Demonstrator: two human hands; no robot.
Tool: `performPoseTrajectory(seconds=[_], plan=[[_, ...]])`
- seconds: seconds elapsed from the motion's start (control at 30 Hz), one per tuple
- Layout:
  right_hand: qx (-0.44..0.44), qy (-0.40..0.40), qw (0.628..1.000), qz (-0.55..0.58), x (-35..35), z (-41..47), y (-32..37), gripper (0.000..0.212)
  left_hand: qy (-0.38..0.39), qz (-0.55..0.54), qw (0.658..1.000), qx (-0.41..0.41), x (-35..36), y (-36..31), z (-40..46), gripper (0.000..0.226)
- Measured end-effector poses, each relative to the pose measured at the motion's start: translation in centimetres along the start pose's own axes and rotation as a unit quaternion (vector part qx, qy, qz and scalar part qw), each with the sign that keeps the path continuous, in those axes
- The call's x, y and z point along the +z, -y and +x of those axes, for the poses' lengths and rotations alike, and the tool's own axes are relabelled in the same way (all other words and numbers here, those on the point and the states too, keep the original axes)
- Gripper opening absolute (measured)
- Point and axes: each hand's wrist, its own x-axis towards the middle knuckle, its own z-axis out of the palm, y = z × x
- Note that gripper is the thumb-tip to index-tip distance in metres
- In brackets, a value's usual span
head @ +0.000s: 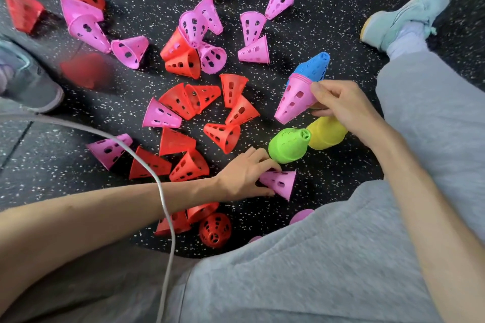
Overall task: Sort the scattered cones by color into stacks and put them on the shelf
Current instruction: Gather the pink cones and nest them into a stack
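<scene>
Cones everywhere: red cones (183, 102) and pink cones (195, 26) lie scattered on their sides across a black rubber floor (147, 2) flecked with white, seams between its tiles showing at the left. Take the green stack (288, 145) as the landmark, standing on the floor near the middle right. Touching it on the right is a yellow stack (325, 134). Up and to the right of it the right hand (338, 105) pinches the rim of a pink stack (295, 101) with thumb and curled fingers, holding it tilted, tip pointing down-left. Behind that pink stack a blue stack (313, 67) pokes out. Just below the green stack the left hand (246, 176) grips a single pink cone (279, 183) lying on its side, fingers curled round its narrow end.

The person sits on the floor in grey trousers (328, 257), a pale blue shoe (404, 18) far up-right of the green stack and a grey shoe (29, 78) far left. A white cable (160, 191) loops across the left forearm. A red blur far left of the green stack may be another cone. No writing or brand can be read anywhere.
</scene>
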Motion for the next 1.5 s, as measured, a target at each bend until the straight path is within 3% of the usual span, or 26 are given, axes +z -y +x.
performPoseTrajectory(seconds=[0.3, 0.53, 0.73, 0.9, 1.13, 1.27, 1.5], plan=[[0.002, 0.020, 1.000, 0.003, 0.7, 0.3, 0.4, 0.025, 0.026, -0.021, 0.999, -0.010, -0.5, 0.4, -0.3, 0.043], [-0.001, 0.020, 1.000, -0.002, 1.5, 0.3, 1.3, 0.032, -0.007, -0.054, 0.998, -0.028, -5.1, -0.4, -1.6, 0.042], [-0.028, 0.011, 0.999, 0.023, 2.0, -0.2, 2.6, 0.029, -0.084, -0.028, 0.994, -0.066, -8.5, -0.3, -3.0, 0.052], [-0.057, -0.035, 0.998, 0.005, 1.7, -0.5, 3.1, 0.031, -0.228, -0.111, 0.951, -0.176, -9.0, -0.7, -2.6, 0.046], [-0.048, -0.006, 0.999, -0.003, 2.6, -0.4, 3.1, 0.034, -0.272, -0.140, 0.934, -0.186, -10.5, -1.9, 0.0, 0.043], [-0.056, 0.009, 0.998, -0.025, 3.2, 0.3, 2.5, 0.069, -0.276, -0.137, 0.933, -0.186, -11.0, -2.1, 1.2, 0.042], [-0.048, 0.035, 0.998, 0.008, 3.9, 1.1, 2.3, 0.044, -0.281, -0.103, 0.931, -0.207, -11.7, -1.9, 1.9, 0.037]])
